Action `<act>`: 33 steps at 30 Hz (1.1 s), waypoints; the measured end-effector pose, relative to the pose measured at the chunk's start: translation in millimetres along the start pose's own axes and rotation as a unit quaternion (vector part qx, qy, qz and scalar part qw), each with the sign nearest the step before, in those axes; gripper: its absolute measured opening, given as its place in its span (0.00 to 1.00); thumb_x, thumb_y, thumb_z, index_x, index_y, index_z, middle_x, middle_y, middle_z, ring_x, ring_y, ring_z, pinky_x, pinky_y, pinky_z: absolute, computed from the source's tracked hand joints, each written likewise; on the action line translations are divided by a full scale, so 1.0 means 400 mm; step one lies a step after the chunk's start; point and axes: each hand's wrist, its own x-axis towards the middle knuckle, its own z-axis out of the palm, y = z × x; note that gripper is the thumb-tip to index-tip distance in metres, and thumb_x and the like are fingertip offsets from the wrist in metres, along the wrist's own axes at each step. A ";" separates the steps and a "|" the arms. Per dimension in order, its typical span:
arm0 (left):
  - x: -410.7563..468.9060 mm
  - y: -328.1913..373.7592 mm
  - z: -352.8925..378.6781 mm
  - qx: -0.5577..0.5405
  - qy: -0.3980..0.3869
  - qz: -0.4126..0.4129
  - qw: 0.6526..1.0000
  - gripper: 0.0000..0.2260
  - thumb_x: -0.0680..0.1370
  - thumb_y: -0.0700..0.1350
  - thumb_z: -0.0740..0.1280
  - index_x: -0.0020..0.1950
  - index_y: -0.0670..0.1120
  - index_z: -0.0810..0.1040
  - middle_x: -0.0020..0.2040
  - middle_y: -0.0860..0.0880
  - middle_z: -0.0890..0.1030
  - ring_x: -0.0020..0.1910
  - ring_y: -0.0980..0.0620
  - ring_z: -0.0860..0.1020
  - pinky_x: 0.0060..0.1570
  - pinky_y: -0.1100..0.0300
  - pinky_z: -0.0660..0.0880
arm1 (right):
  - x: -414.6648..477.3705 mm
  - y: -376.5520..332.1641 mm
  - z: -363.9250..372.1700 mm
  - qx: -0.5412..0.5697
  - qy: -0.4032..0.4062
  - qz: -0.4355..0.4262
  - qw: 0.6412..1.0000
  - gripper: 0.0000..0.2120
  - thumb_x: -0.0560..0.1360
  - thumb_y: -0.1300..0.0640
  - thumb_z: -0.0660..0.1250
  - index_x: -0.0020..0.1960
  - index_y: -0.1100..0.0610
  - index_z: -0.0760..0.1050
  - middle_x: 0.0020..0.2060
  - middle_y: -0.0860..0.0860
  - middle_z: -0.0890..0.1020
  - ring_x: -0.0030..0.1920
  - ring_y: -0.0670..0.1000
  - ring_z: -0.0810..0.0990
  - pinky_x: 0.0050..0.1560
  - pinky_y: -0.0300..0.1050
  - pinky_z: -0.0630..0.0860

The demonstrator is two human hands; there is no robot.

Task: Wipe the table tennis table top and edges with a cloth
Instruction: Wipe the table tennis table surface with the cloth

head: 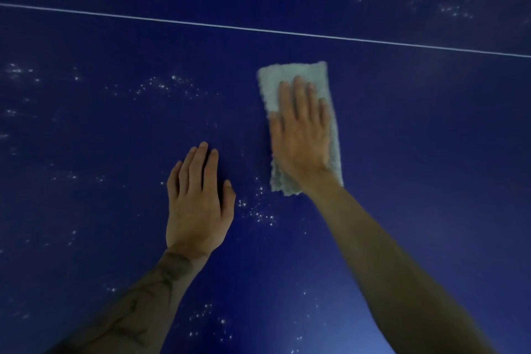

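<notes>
A smooth, hard surface with a slight sheen is shown by the dark blue table top (115,129), a paler glow being reflected near its bottom edge. A thin white painted line (258,30) is carried across it. Fine white specks (258,210), like dust or droplets, are scattered over the finish. The cloth (298,77) is seen to be pale grey-green, matt, soft and fluffy, with a nubbly, terry-like pile and fuzzy edges.
</notes>
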 end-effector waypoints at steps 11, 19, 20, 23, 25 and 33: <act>-0.002 -0.004 0.007 -0.005 0.011 0.007 1.000 0.25 0.85 0.50 0.56 0.80 0.39 0.65 0.81 0.40 0.65 0.81 0.41 0.63 0.82 0.42 0.56 | -0.071 0.134 -0.017 0.006 0.002 0.072 0.997 0.30 0.89 0.44 0.45 0.88 0.52 0.48 0.87 0.55 0.50 0.87 0.57 0.46 0.85 0.62 0.48; 0.000 -0.001 -0.004 -0.004 0.003 0.007 1.000 0.24 0.85 0.47 0.55 0.80 0.40 0.64 0.82 0.41 0.64 0.81 0.41 0.62 0.82 0.43 0.55 | -0.282 0.035 0.035 -0.033 -0.042 -0.139 0.989 0.29 0.89 0.45 0.47 0.88 0.52 0.51 0.87 0.54 0.52 0.87 0.57 0.49 0.84 0.61 0.52; -0.001 0.000 -0.005 -0.007 0.001 0.005 1.000 0.24 0.85 0.47 0.56 0.80 0.40 0.64 0.82 0.41 0.63 0.81 0.41 0.62 0.81 0.42 0.55 | -0.290 0.078 0.026 -0.036 -0.037 -0.112 0.992 0.29 0.88 0.46 0.47 0.88 0.51 0.51 0.87 0.54 0.53 0.86 0.56 0.50 0.84 0.61 0.52; -0.004 0.002 -0.008 -0.012 -0.001 0.005 1.000 0.24 0.85 0.46 0.56 0.80 0.38 0.65 0.81 0.40 0.64 0.81 0.40 0.62 0.81 0.41 0.56 | -0.237 0.166 -0.001 -0.025 -0.015 0.045 0.999 0.29 0.88 0.46 0.46 0.88 0.51 0.50 0.87 0.54 0.52 0.86 0.56 0.50 0.84 0.62 0.52; -0.005 0.004 -0.012 -0.012 -0.002 0.009 1.000 0.24 0.86 0.46 0.56 0.80 0.38 0.65 0.81 0.39 0.64 0.81 0.40 0.62 0.81 0.40 0.56 | -0.184 0.149 -0.006 0.006 0.003 0.121 0.993 0.30 0.88 0.45 0.45 0.88 0.52 0.47 0.87 0.54 0.49 0.87 0.56 0.46 0.85 0.62 0.48; -0.010 0.004 -0.021 -0.014 -0.015 0.015 1.000 0.25 0.86 0.48 0.50 0.81 0.38 0.63 0.82 0.40 0.63 0.82 0.41 0.61 0.82 0.41 0.55 | -0.370 0.004 0.052 -0.014 -0.017 -0.087 0.996 0.28 0.89 0.45 0.46 0.87 0.51 0.51 0.87 0.53 0.52 0.87 0.55 0.48 0.85 0.59 0.49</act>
